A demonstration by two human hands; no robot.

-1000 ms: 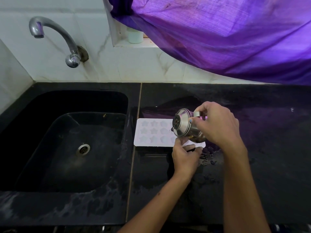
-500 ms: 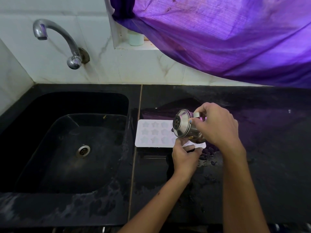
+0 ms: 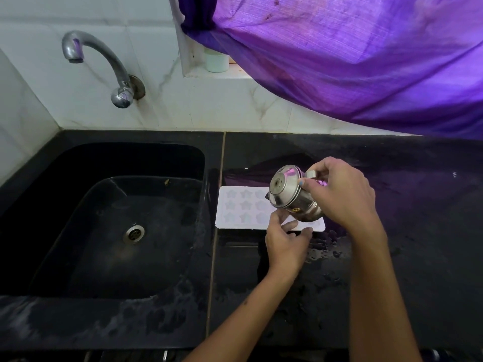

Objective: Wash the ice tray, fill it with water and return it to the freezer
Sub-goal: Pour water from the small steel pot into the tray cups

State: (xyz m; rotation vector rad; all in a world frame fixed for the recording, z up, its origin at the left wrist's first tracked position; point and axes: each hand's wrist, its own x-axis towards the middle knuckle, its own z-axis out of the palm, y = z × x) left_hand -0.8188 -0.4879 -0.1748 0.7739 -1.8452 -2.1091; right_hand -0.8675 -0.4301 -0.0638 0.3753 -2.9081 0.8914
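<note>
A white ice tray [image 3: 241,207] with star-shaped cells lies flat on the black counter [image 3: 392,231], just right of the sink. My right hand [image 3: 342,194] grips a small steel jug [image 3: 290,195] by its handle and holds it tipped leftward over the tray's right half, lid end facing the sink. My left hand [image 3: 286,242] holds the tray's near edge, fingers curled on its rim. The jug and both hands hide the tray's right part. No stream of water is plain to see.
A black sink [image 3: 78,205] with a steel drain [image 3: 134,233] sits at left, under a curved tap [image 3: 104,64] on the white tiled wall. Purple curtain [image 3: 352,61] hangs over the counter's back right. A pale cup [image 3: 217,62] stands on the ledge. Water drops lie near the tray.
The hands, jug and tray keep almost the same pose; the view has shifted slightly downward.
</note>
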